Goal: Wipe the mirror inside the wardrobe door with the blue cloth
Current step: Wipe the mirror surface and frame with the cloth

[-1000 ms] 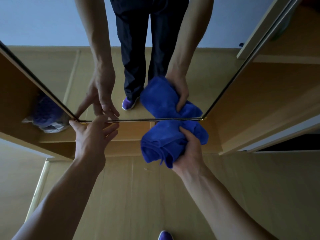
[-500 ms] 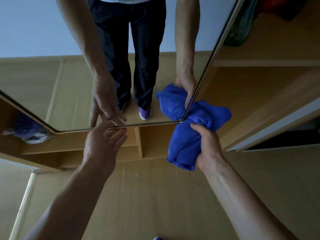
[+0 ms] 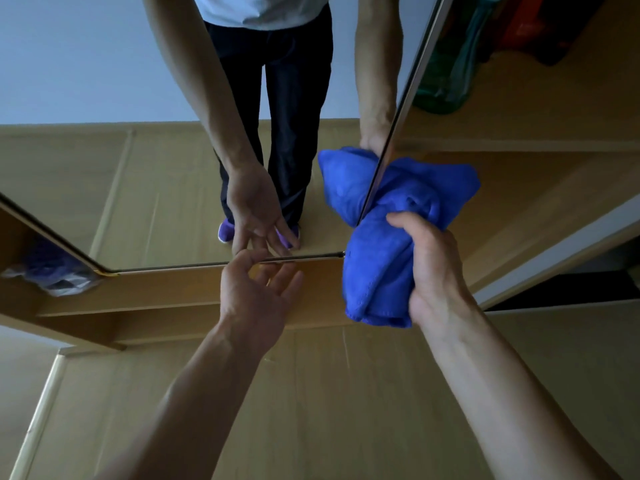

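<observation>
My right hand (image 3: 436,271) grips the blue cloth (image 3: 384,258), fingers and thumb curled round it so that it is bunched into a thick wad. The wad sits at the lower right corner of the mirror (image 3: 138,168), pressed against the right edge of the glass. Part of it lies on the glass, part hangs past the frame and below the corner. Its double shows in the glass just beside it.

My left hand (image 3: 256,299) holds nothing. Its fingers are loose and slightly bent, the palm turned up and to the right, and it is raised to the mirror's lower edge – the thumb tip is right at the frame, though I cannot tell whether it touches. The two hands are near each other but apart.

The mirror shows my dark trousers, a light shirt hem, purple shoes and both forearms. To the right of the glass, inside the wardrobe, a green garment (image 3: 446,74) hangs with a red one (image 3: 526,26) beside it. At the far left a purple-and-white bundle (image 3: 55,275) lies on a wooden shelf (image 3: 145,296). Below everything is the pale wooden floor (image 3: 311,393).
</observation>
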### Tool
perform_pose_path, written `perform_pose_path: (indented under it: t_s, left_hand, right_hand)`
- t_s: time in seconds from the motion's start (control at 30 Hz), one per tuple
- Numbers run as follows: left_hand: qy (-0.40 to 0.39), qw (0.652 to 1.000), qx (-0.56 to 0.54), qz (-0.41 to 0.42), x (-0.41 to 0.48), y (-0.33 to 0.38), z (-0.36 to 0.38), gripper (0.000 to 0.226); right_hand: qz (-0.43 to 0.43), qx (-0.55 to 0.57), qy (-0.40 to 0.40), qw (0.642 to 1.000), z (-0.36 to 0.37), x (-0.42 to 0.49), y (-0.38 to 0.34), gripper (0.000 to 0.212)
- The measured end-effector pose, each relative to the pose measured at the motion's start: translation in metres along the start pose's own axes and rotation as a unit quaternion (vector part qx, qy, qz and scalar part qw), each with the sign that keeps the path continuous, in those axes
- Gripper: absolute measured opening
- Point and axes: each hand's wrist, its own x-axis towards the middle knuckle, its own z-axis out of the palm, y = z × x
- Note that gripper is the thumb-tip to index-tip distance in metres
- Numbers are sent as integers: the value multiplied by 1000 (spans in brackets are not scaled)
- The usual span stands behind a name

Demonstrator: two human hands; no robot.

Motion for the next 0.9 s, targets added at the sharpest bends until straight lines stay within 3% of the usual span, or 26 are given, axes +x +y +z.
perform_pose_path:
  t_s: [0.13,0.23,0.57,0.9]
  left_hand:
    - [-4,1000,-13,-3,-2,-3,1,42]
    - [1,1000,-29,-5,-4,-4,2,44]
    - [-6,1000,-2,-1,-13,-12,5,25]
    - [34,999,39,-17,-34,-11,19,17]
  right_hand:
    - [-30,75,-55,995,-2,-11,-30,47]
    - [-14,103,-91,990,-6,-15,-28,42]
    - [69,-13,-36,997,-7,-4,14,25]
    - [-59,39,-88,994,-8,-17,-51,3]
